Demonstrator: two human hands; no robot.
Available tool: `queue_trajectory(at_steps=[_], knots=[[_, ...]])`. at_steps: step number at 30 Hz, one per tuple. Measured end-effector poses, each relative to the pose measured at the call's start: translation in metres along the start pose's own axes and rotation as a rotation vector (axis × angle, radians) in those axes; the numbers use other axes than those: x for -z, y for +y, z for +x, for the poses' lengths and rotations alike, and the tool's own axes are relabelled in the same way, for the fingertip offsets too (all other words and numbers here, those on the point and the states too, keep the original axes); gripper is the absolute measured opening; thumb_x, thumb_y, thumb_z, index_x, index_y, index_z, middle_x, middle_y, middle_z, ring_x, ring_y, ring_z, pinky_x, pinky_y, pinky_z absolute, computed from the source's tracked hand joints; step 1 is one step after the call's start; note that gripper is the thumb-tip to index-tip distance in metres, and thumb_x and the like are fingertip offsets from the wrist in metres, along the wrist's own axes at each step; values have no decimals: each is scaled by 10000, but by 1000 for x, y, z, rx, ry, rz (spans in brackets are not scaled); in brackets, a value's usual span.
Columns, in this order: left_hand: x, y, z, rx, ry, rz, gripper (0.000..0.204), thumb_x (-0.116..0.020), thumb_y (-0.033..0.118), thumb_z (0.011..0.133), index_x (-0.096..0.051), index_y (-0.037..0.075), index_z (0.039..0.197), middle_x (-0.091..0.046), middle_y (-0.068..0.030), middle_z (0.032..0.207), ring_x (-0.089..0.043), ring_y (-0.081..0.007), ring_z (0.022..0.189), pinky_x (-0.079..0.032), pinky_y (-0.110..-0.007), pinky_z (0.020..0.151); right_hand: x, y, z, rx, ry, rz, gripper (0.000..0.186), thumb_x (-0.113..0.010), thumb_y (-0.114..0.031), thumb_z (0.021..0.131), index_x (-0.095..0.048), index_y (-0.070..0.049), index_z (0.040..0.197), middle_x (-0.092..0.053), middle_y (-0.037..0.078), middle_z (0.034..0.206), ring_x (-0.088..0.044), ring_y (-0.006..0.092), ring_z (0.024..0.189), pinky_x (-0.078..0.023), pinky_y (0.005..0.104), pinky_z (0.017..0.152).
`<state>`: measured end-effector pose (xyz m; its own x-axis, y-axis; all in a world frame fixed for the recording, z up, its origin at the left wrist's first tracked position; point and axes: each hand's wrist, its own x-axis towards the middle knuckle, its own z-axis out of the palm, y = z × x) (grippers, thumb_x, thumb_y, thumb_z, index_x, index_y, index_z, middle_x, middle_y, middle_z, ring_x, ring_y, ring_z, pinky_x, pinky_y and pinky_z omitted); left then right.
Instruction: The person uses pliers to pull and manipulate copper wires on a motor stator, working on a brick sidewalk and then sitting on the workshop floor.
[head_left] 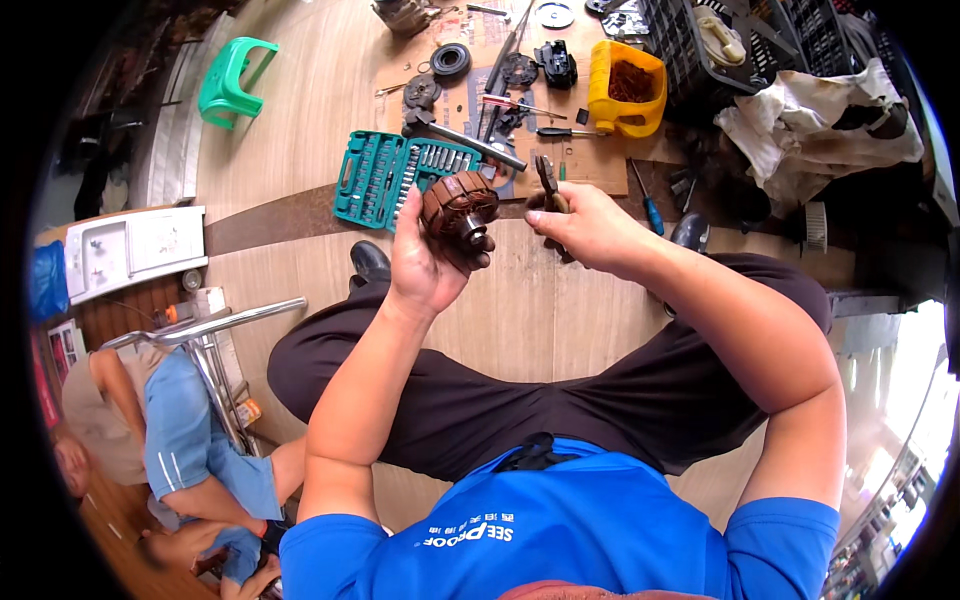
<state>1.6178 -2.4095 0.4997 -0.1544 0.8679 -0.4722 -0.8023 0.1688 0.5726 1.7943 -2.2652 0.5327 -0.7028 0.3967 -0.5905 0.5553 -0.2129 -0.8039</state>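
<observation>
My left hand [425, 268] is wrapped from below around a round motor core [458, 198] with brown copper windings and a shiny metal shaft end. The core is held up in front of me, over the near edge of an opened green socket set case [368, 182]. In my right hand [597, 225] is a dark, worn pair of pliers [546, 178], gripped by the handles with the head pointing away from me. A gap separates the pliers from the core. My palm and fingers hide part of the core's underside and the plier handles.
Beyond my hands, cardboard [470, 40] carries loose motor parts, a black ring [450, 61] and screwdrivers. A cut yellow jug [654, 82] holds copper wire. Black crates [690, 50] and a white cloth [790, 120] are right; a green stool [232, 80] and two people are left.
</observation>
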Motion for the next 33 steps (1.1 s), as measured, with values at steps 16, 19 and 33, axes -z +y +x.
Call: queue_trajectory(at_steps=[16, 19, 33], knots=[[-3, -12, -4, 239, -30, 18, 838, -203, 789, 907, -567, 144, 1298, -701, -150, 978, -678, -258, 675, -533, -346, 521, 0, 19, 17, 104, -191, 280, 259, -690, -176, 917, -637, -31, 1125, -663, 28, 842, -595, 98, 725, -497, 272, 603], [-7, -7, -9, 279, 8, 82, 845, -166, 785, 913, -557, 146, 1303, -704, -151, 1014, -698, -277, 690, -547, -355, 558, -2, 20, 16, 95, -155, 244, 259, -682, -163, 924, -641, -24, 1138, -672, 32, 865, -586, 88, 726, -487, 265, 616], [8, -18, -6, 64, 116, 77, 638, -196, 563, 1034, -564, 91, 1254, -688, -86, 1075, -690, -223, 883, -590, -388, 662, -21, 30, 17, 38, -161, 364, 171, -639, -164, 950, -651, -20, 1042, -655, 40, 833, -602, 114, 705, -513, 298, 576]])
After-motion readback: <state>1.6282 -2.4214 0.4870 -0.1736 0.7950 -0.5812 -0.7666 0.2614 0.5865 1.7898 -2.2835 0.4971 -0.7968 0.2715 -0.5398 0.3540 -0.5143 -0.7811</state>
